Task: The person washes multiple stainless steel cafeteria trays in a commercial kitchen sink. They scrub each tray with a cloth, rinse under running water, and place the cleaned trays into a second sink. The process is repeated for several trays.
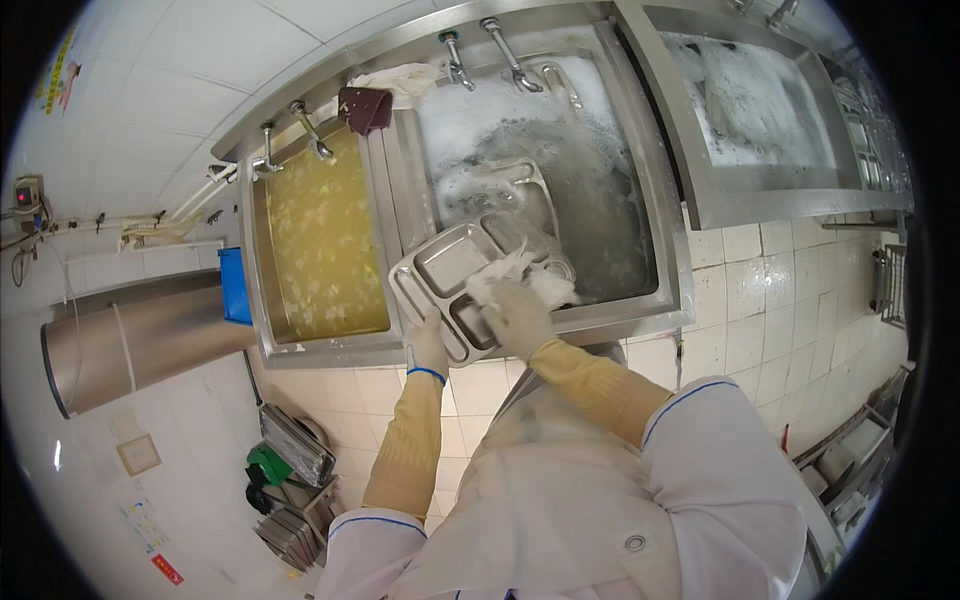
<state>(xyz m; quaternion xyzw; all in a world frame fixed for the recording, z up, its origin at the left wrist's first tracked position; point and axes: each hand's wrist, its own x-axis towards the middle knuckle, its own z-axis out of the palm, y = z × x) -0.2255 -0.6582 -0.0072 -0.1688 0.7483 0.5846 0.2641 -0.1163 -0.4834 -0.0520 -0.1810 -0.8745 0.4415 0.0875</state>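
Note:
My left hand point(427, 341), in a pale rubber glove with a long yellowish cuff, grips the near left edge of a stainless steel compartment tray point(453, 264). The tray is held at a tilt over the front rim of the soapy sink point(608, 247), its far right part over the water. My right hand point(517, 318), gloved alike, presses a wet white cloth point(556, 288) onto the tray's right side. Just beyond, another compartment tray point(541, 196) lies partly under the suds. A further metal piece point(561, 84) pokes out of the foam near the taps.
A sink of cloudy yellow water point(322, 247) with floating scraps adjoins on the left. A maroon cloth point(365, 109) hangs on the divider. Taps point(513, 64) line the back. Another foamy sink point(757, 105) stands right. A blue bin point(235, 286) and stacked trays point(289, 538) are at left.

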